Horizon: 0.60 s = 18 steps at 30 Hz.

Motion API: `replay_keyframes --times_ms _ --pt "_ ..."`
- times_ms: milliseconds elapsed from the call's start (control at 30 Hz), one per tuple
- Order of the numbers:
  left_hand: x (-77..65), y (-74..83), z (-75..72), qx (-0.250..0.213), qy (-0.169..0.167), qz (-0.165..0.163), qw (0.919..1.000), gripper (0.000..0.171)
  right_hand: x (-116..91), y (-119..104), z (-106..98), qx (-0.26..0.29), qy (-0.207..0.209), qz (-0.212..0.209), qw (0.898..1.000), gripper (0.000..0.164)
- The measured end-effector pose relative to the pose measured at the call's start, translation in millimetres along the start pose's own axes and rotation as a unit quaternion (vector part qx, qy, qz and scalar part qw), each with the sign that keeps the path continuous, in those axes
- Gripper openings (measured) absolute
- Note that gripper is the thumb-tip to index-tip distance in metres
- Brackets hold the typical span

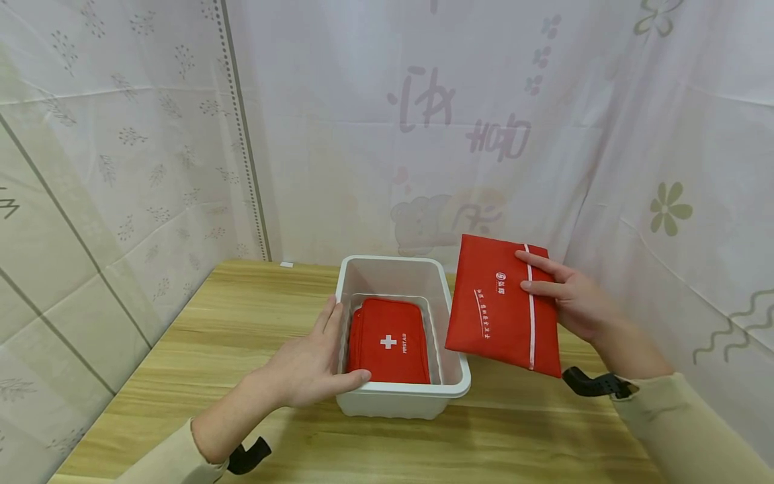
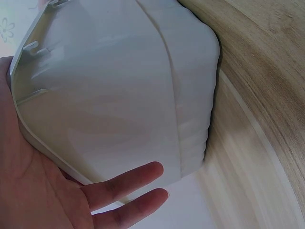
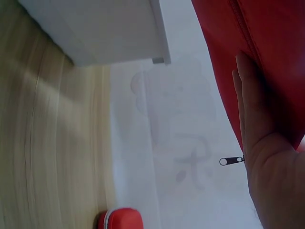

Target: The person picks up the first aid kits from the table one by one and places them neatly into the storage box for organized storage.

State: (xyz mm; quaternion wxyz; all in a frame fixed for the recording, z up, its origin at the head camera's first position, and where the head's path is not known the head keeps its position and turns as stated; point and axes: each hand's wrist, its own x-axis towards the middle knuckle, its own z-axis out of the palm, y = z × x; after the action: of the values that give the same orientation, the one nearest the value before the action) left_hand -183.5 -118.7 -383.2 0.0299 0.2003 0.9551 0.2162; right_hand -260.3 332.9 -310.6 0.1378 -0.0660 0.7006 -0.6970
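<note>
Holding a flat red pouch [image 1: 508, 316] in the right hand [image 1: 580, 299], at centre right of the frame, tilted and raised above the wooden table [image 1: 242, 323]. Pinching it by the right side only, with two fingers across the white-striped front and, in the right wrist view, a digit against the zipped underside. Overlapping, in the head view, the right rim of a white bin [image 1: 396, 405] at lower centre; impossible to tell whether touching. Resting the left hand [image 1: 311, 370] on the bin's near-left corner, thumb along the front rim, fingers fairly straight and spread rather than curled round. Showing inside the bin a red first-aid pouch [image 1: 387, 341], face up, printed with a white cross. Backed by pale patterned curtains [image 1: 338, 121] across the upper frame. Including, at the bottom of the right wrist view, part of a small red item [image 3: 125, 219], too cropped to identify.

Judging from the one-sided grip, likely to droop, twist or slip free with any loosening of the fingers. Liable to snag on the bin's right rim if swung leftward too low, perhaps by the zip pull [image 3: 231, 161] jutting from the edge. Possible, too, to tip or slide the bin by pressing hard on that single corner.
</note>
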Motion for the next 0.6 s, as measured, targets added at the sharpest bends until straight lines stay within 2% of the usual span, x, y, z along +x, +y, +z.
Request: replay_keyframes --times_ms 600 --pt "-0.7 -1.1 -0.4 -0.005 -0.008 -0.001 1.0 0.124 29.3 -6.4 57.3 -0.02 -0.042 0.003 0.999 0.066"
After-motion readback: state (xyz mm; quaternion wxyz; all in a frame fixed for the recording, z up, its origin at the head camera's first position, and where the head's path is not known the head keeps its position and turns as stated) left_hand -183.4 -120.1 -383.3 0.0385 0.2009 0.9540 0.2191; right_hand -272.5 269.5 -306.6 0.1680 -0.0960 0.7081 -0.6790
